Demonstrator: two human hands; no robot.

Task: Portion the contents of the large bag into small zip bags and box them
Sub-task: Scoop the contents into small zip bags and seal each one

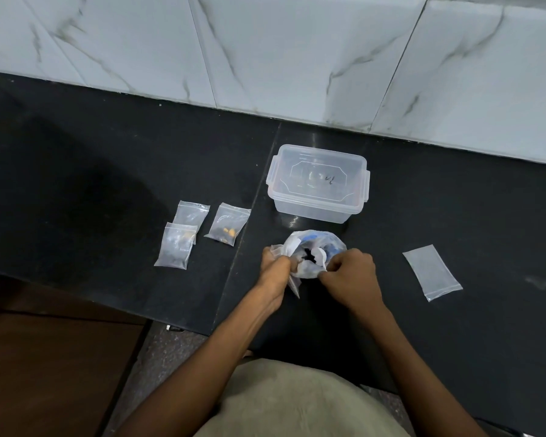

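Note:
The large white plastic bag with blue print stands crumpled on the black counter, its mouth open and dark contents showing inside. My left hand grips the bag's left edge together with a small clear zip bag that hangs below it. My right hand pinches the bag's right rim. Three filled small zip bags lie to the left. One empty zip bag lies flat on the right. A clear plastic box with its lid on sits behind the large bag.
The black stone counter meets a white marble-tiled wall at the back. Its front edge drops off at the lower left to a brown wooden surface.

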